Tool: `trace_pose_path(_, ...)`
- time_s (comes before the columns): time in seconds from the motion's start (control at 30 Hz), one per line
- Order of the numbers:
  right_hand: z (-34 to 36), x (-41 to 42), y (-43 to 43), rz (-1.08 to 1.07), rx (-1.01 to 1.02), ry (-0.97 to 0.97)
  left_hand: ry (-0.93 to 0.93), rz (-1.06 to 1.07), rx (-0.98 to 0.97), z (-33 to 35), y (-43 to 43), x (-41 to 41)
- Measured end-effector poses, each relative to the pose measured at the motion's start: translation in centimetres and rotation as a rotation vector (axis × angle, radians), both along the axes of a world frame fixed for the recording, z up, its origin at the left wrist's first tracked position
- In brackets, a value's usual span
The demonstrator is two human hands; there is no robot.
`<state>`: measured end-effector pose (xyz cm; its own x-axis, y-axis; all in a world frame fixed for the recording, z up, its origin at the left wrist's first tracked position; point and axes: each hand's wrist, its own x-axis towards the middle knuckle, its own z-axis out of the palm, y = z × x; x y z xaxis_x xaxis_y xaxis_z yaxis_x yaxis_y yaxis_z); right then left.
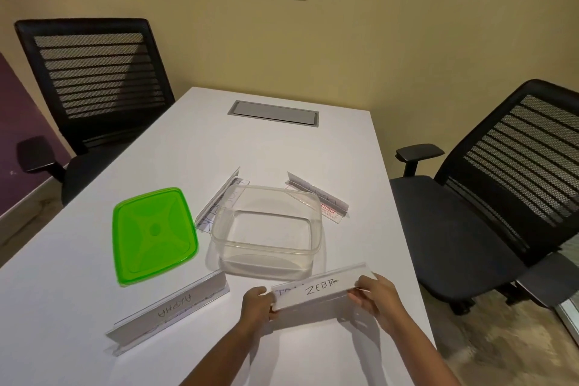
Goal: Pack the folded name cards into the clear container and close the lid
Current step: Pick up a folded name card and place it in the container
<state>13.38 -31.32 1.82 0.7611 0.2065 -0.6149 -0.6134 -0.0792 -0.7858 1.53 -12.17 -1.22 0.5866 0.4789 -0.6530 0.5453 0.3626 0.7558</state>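
Observation:
The clear container (266, 229) stands open and empty at the middle of the white table (282, 150). Its green lid (153, 233) lies flat to its left. Just in front of the container I hold a folded name card marked ZEBRA (319, 287) by both ends, my left hand (257, 302) on its left end and my right hand (377, 294) on its right end. A card marked ALPHA (170, 312) stands at the front left. Two more cards lie behind the container, one at the back left (219, 200) and one at the back right (319, 194).
A grey cable hatch (274, 113) is set into the far end of the table. A black mesh chair (94, 81) stands at the far left, another (501, 191) at the right. The table's right edge runs close to my right arm.

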Motion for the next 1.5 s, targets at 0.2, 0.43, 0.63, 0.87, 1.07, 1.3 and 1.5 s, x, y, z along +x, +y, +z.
trace_pose_path(0.2, 1.5, 0.1, -1.8, 0.082, -0.08, -0.123, -0.018, -0.159, 0.109, 0.9, -0.6, 0.0)
trace_pose_path(0.43, 2.2, -0.2, -3.1, 0.169, -0.361, -0.376, -0.096, -0.098, 0.101, 2.1, -1.5, -0.1)
trace_pose_path(0.63, 2.8, -0.6, -3.1, 0.182, -0.429, -0.492, -0.115, -0.05, 0.129, 2.9, -1.6, -0.3)
trace_pose_path(0.87, 5.1, 0.0, -2.9, 0.183, -0.398, -0.517, -0.223, 0.039, 0.111, 5.3, 0.1, 0.0)
trace_pose_path(1.07, 6.6, 0.0, -0.5, 0.19, -0.401, -0.597, -0.313, 0.072, 0.153, 7.5, 2.6, 1.5)
trace_pose_path(1.3, 8.0, 0.4, 4.2, 0.161, -0.397, -0.676, -0.353, 0.143, 0.172, 9.1, 7.1, 3.3)
trace_pose_path(1.5, 8.2, 1.1, 8.7, 0.146, -0.41, -0.67, -0.353, 0.167, 0.221, 9.1, 10.9, 4.2)
